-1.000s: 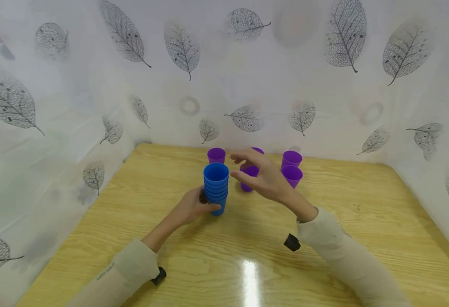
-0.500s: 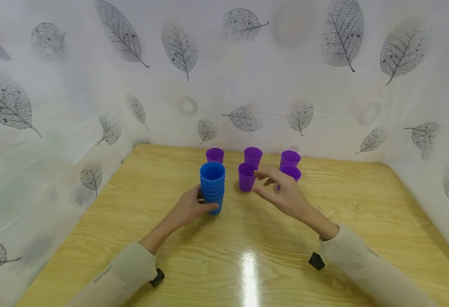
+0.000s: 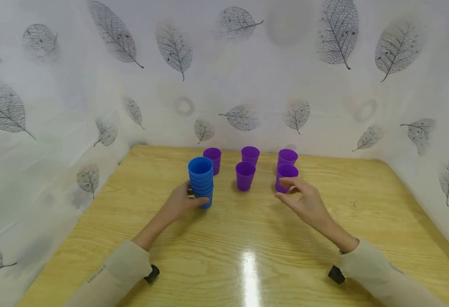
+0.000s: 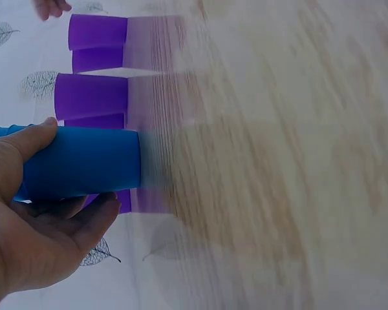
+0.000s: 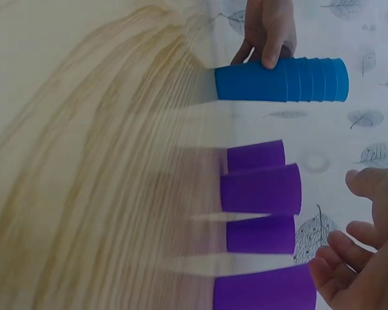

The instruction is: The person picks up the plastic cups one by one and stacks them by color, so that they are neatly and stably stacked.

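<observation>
My left hand [image 3: 180,200] grips a stack of blue cups [image 3: 201,177] from the left side, thumb in front. The stack stands upright on the wooden table, and only the lowest cup [image 4: 90,161] shows most of its wall. At the front right stands a purple cup [image 3: 282,184], with my right hand [image 3: 308,204] just in front of its rim, thumb and fingers apart and curved, holding nothing. In the right wrist view, the fingertips [image 5: 324,274] are right at that cup's rim.
Another purple cup [image 3: 245,177] stands in the front row, between the hands. Three more purple cups, such as the middle one [image 3: 250,154], line the back. A leaf-patterned wall covering [image 3: 232,76] rises behind the wooden table [image 3: 216,256].
My right hand has moved away from the blue stack, past the middle purple cup, to the front right one. My left hand has shifted the blue stack somewhat to the left.
</observation>
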`<state>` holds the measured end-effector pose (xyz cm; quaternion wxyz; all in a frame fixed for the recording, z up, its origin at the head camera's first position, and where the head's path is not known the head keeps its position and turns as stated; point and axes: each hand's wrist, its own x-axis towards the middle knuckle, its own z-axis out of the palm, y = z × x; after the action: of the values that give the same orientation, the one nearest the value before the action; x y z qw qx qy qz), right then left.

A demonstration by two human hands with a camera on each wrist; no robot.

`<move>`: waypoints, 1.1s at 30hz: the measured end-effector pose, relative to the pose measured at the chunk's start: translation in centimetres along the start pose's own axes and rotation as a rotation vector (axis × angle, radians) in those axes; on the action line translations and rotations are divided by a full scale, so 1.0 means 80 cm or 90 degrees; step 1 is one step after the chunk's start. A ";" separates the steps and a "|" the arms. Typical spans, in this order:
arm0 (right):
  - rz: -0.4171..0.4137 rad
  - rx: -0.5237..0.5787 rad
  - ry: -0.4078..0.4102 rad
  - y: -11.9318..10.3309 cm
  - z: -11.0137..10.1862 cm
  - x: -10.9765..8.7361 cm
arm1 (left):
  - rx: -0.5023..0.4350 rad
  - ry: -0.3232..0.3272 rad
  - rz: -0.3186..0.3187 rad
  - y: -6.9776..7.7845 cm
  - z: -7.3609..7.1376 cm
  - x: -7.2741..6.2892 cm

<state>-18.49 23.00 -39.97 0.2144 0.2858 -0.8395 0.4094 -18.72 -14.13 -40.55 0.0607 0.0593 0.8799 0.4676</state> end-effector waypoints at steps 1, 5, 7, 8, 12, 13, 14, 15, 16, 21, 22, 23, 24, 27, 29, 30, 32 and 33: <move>0.007 -0.007 0.011 0.003 -0.003 -0.002 | 0.005 0.001 -0.001 -0.002 -0.003 0.001; 0.038 -0.020 0.049 0.014 -0.014 -0.007 | 0.012 0.010 -0.024 -0.008 -0.015 0.008; 0.054 -0.023 0.064 0.020 -0.019 -0.009 | 0.014 0.017 -0.030 -0.012 -0.021 0.012; 0.064 -0.025 0.070 0.023 -0.021 -0.010 | 0.013 0.021 -0.033 -0.013 -0.024 0.014; 0.115 -0.026 0.073 0.033 -0.028 -0.011 | 0.011 0.039 -0.030 -0.020 -0.034 0.023; 0.130 -0.025 0.070 0.035 -0.029 -0.012 | 0.009 0.041 -0.030 -0.021 -0.036 0.024; 0.145 -0.022 0.065 0.037 -0.030 -0.012 | 0.007 0.045 -0.032 -0.023 -0.037 0.026; 0.159 -0.019 0.060 0.039 -0.031 -0.012 | 0.004 0.047 -0.033 -0.024 -0.039 0.028; 0.174 -0.015 0.055 0.040 -0.032 -0.012 | 0.002 0.049 -0.034 -0.025 -0.041 0.029; 0.242 0.009 0.018 0.047 -0.033 -0.011 | 0.004 0.054 -0.041 -0.027 -0.052 0.036; 0.255 0.018 0.009 0.049 -0.033 -0.010 | 0.007 0.054 -0.045 -0.027 -0.054 0.038; 0.269 0.027 0.000 0.051 -0.033 -0.008 | 0.009 0.055 -0.048 -0.029 -0.055 0.041; 0.281 0.036 -0.008 0.052 -0.033 -0.007 | 0.010 0.054 -0.051 -0.029 -0.057 0.043; 0.315 0.058 -0.026 0.057 -0.032 -0.001 | 0.012 0.058 -0.062 -0.032 -0.060 0.051; 0.330 0.068 -0.035 0.059 -0.031 0.003 | 0.014 0.064 -0.067 -0.034 -0.062 0.057; 0.333 0.071 -0.038 0.060 -0.030 0.005 | 0.016 0.067 -0.070 -0.035 -0.062 0.059; 0.335 0.077 -0.040 0.062 -0.028 0.008 | 0.022 0.076 -0.070 -0.035 -0.063 0.064; 0.333 0.080 -0.042 0.063 -0.027 0.010 | 0.027 0.081 -0.069 -0.035 -0.063 0.066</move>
<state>-22.10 27.06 -41.14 0.0558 0.0850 -0.8641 0.4930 -24.87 -18.95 -40.37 0.0290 -0.0171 0.8935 0.4477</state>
